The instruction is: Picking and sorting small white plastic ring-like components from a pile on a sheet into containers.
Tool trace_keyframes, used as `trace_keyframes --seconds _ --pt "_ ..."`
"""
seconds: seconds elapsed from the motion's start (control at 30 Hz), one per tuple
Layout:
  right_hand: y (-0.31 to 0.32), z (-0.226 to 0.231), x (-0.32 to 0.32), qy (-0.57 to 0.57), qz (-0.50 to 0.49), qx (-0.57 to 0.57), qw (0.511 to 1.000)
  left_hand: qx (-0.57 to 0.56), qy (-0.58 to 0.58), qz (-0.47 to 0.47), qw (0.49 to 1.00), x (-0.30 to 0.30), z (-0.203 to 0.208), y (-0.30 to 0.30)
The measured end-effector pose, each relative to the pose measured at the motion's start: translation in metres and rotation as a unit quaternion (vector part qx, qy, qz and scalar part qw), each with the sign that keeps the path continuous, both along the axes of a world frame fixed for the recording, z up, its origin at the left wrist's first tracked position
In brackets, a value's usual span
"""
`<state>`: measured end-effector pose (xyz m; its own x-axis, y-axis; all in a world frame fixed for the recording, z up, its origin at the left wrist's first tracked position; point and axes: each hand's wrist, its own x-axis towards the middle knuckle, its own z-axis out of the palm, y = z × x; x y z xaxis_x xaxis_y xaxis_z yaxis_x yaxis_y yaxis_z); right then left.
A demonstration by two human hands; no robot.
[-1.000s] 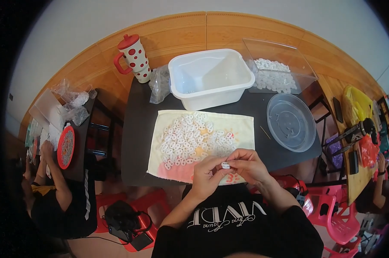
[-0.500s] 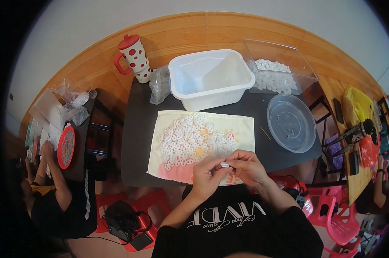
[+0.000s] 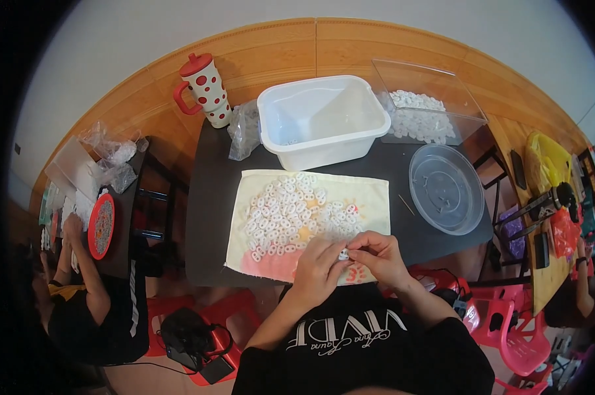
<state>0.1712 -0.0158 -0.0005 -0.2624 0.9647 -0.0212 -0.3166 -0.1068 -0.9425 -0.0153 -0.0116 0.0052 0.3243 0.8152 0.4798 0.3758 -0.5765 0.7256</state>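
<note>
Close to the front edge of the cloth, my left hand (image 3: 317, 266) and my right hand (image 3: 381, 259) meet, thumbs and fingers pinched. Between their fingertips is a small white oval piece (image 3: 343, 254), with dark spots that look like holes; the fingers partly cover it. Just beyond my hands, a loose heap of similar white two-holed pieces (image 3: 278, 214) spreads over the pale yellow cloth (image 3: 376, 197) with its pink corner. Some of these pieces lie hidden behind my left fingers.
A white plastic tub (image 3: 324, 151) stands behind the cloth, beside a clear bin (image 3: 442, 99) of white pieces. Right of the cloth lie a thin stick (image 3: 406, 204) and a round clear lid (image 3: 445, 191). A spotted tumbler (image 3: 207, 92) is back left. Co-workers sit on both sides.
The white piece has been turned between my fingertips and now shows dark spots. My left fingers have drawn in closer around it, while the heap looks the same.
</note>
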Motion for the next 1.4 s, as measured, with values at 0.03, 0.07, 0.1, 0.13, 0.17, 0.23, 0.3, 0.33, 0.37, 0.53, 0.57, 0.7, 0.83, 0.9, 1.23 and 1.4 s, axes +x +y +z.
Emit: trace_keyframes --seconds 0.03,0.07,0.1,0.13,0.17,0.23,0.3,0.33,0.37,0.53,0.57,0.7,0.83,0.9,1.23,1.4 --pt "-0.001 0.000 -0.001 -0.003 -0.005 0.006 1.000 0.012 -0.001 -0.003 1.000 0.000 0.000 0.000" --pt "-0.001 0.001 -0.001 -0.005 -0.010 0.011 1.000 0.011 -0.001 -0.004 1.000 0.001 0.001 0.001" --pt "-0.001 0.000 -0.001 -0.005 -0.011 0.011 1.000 0.020 0.004 -0.008 1.000 0.000 0.001 0.001" --pt "-0.001 -0.001 0.000 -0.008 -0.009 0.012 1.000 0.028 0.008 -0.012 0.999 0.000 0.001 0.002" --pt "-0.001 -0.002 0.000 -0.010 -0.007 0.012 1.000 0.028 0.008 -0.011 1.000 0.000 0.000 0.002" --pt "-0.002 -0.002 -0.001 -0.021 -0.009 0.020 1.000 0.035 0.003 -0.017 0.999 0.000 -0.004 0.002" --pt "-0.003 -0.003 -0.001 -0.031 -0.012 0.028 0.999 0.042 0.001 -0.014 0.999 0.000 -0.007 0.002" --pt "-0.004 -0.006 -0.001 -0.035 -0.017 0.037 0.999 0.049 -0.002 -0.011 0.999 0.000 -0.007 0.002" --pt "-0.004 -0.008 -0.001 -0.040 -0.022 0.045 0.998 0.048 -0.002 -0.011 0.999 0.000 -0.007 0.002" --pt "0.002 -0.011 0.002 -0.199 -0.041 0.224 0.953 0.046 0.026 -0.017 0.998 -0.001 0.002 0.006" --pt "0.003 -0.012 0.002 -0.258 -0.055 0.304 0.915 0.045 0.026 -0.016 0.998 -0.003 0.001 0.006" --pt "0.006 -0.001 0.004 -0.347 -0.045 0.403 0.846 0.023 0.039 -0.030 0.999 -0.006 -0.008 0.006" --pt "0.004 0.005 0.002 -0.413 -0.014 0.469 0.781 0.023 0.057 -0.035 0.998 -0.007 -0.009 0.004" --pt "0.003 0.005 0.004 -0.429 -0.008 0.480 0.765 0.025 0.056 -0.045 0.997 -0.007 -0.013 0.005" --pt "0.001 -0.005 0.008 -0.425 0.026 0.478 0.768 0.053 0.075 -0.091 0.992 -0.002 -0.009 0.006" --pt "0.003 -0.003 0.008 -0.422 0.039 0.477 0.770 0.046 0.081 -0.097 0.991 -0.003 -0.008 0.008"
